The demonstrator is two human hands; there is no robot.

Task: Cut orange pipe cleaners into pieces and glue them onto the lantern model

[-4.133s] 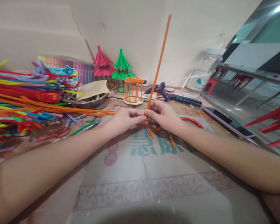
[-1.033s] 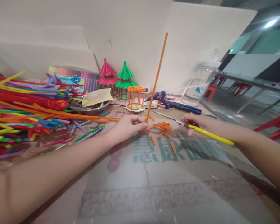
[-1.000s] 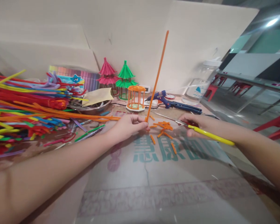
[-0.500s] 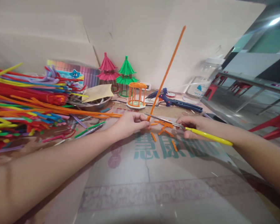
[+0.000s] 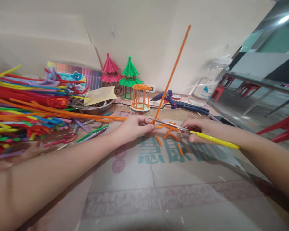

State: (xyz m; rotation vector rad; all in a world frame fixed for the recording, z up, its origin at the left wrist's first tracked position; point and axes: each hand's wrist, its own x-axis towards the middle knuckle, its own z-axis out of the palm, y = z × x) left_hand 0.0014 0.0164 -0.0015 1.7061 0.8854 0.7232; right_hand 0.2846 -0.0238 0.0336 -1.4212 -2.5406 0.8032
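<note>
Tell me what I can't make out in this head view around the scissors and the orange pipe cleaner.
- Head view: whether the scissors blades have closed on the orange pipe cleaner; too thin and blurred.
- Right hand: its grip on the yellow handles is hidden by its own fingers.
- Left hand: the stem's lower end is covered by its fingertips.
- Pipe cleaner pile: cut off by the left edge.
- Bottle label: too blurred to read.
</note>
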